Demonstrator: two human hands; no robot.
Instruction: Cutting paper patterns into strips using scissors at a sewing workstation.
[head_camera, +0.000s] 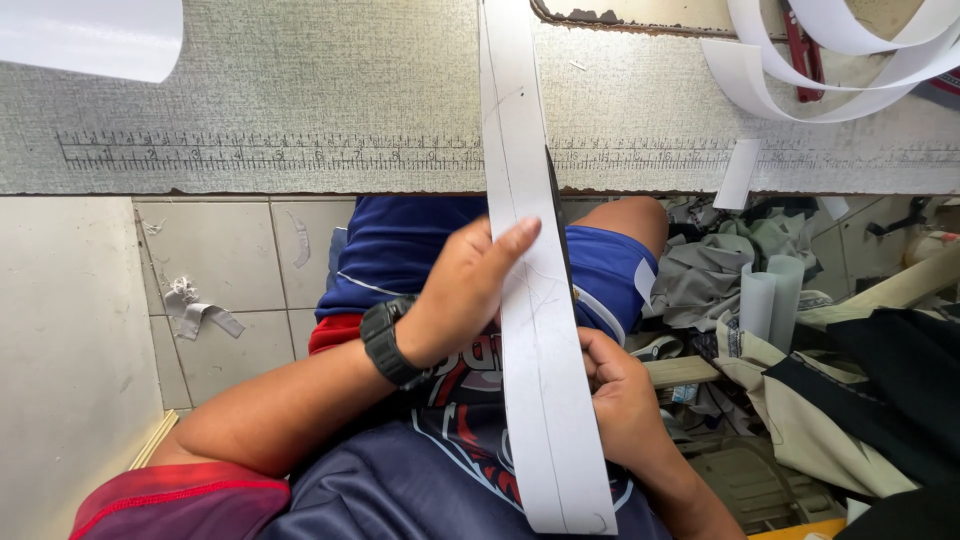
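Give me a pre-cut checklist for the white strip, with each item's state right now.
1. Left hand steadies the long white paper strip: ok.
2. Right hand on the dark scissors: ok.
3. Blade lies along the strip's right edge: ok.
4. Left hand's fingers away from the blade: not ok, close.
5. Pencilled line on the strip visible: ok.
6. Blades open: cannot tell.
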